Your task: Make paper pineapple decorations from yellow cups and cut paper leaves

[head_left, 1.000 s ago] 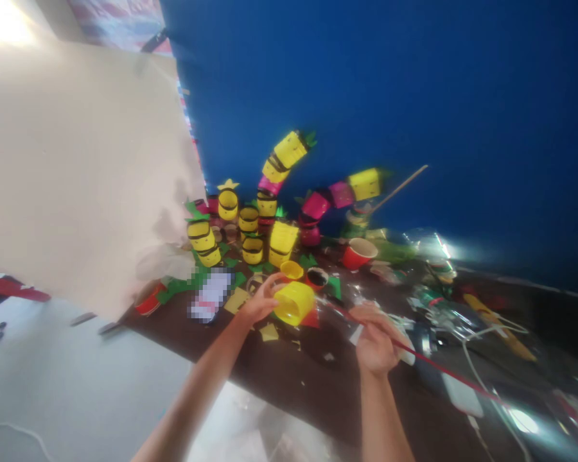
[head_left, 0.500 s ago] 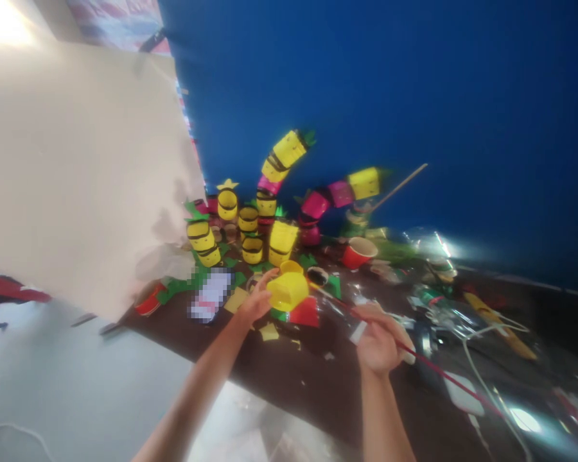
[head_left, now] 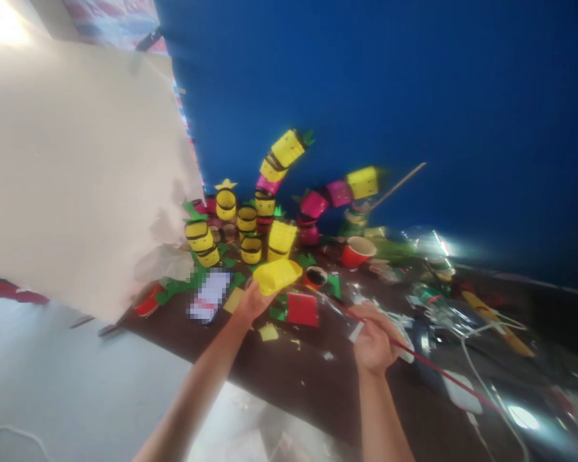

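My left hand (head_left: 254,303) is closed around a bright yellow paper cup (head_left: 275,276), which is tilted on its side above the table. In my right hand (head_left: 376,340) is a long, thin paintbrush (head_left: 431,367) with a red handle, gripped like a pen. Its tip points left toward the yellow cup, with a small gap between them. Just behind the tip stands a small red cup (head_left: 310,276) with dark contents. A red square piece (head_left: 303,310) lies on the table below the yellow cup, beside a scrap of yellow paper (head_left: 268,332).
Yellow cups with black bands (head_left: 200,237) and pink cups (head_left: 314,204) stand in stacks, two of them curved, along the blue wall (head_left: 390,83). A phone (head_left: 210,295) lies left. To the right are a red cup (head_left: 358,251), a wooden stick (head_left: 498,324) and a white cable (head_left: 476,366).
The yellow cup has turned in my left hand and shifted a little up and left, away from the brush tip. My right hand with the paintbrush has barely moved.
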`<state>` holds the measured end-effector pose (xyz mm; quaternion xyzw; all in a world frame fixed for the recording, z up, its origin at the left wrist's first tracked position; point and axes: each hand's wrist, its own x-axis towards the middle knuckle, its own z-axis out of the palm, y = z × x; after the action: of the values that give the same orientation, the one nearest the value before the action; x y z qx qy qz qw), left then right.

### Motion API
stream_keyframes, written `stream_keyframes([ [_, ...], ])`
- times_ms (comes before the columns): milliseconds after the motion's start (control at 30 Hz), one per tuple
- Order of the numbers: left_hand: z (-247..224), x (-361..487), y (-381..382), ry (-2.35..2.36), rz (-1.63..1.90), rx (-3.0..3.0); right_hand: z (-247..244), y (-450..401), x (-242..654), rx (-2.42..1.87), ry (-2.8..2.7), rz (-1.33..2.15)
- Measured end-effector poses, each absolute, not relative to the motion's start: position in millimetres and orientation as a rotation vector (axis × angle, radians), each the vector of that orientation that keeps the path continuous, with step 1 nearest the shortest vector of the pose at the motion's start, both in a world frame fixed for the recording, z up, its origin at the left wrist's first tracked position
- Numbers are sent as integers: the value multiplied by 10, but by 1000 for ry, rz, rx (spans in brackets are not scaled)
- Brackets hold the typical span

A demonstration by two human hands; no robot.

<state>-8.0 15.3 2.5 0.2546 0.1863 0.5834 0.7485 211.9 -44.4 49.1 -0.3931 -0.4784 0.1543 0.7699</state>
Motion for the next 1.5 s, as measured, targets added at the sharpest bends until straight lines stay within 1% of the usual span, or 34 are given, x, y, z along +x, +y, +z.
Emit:
stream_keyframes([
  [133,96,-89,141,423,1270,530,478,-436,2091,-957,-987,368],
  [233,127,-120,133,430,1260,476,504,-431,2078,-1109,-1043,310],
  [367,162,-128,126,388,1236,476,539,-409,2052,-1204,-1096,250],
  [633,113,-151,117,326,1259,505,546,-395,1982,-1225,-1167,248],
  [733,53,-197,161,270,1327,434,517,-350,1989,-1234,-1209,342],
  [867,36,-216,195,282,1410,357,509,-224,1983,-1299,-1394,453],
  [1033,82,-205,183,308,1413,333,596,26,1935,-1317,-1625,451],
  [1133,93,-194,185,286,1384,325,673,202,1900,-1366,-1816,384],
  [1267,66,-179,207,250,1394,284,772,406,1836,-1456,-2231,198],
  [1500,48,-175,213,183,1388,147,847,610,1730,-1440,-2460,203],
])
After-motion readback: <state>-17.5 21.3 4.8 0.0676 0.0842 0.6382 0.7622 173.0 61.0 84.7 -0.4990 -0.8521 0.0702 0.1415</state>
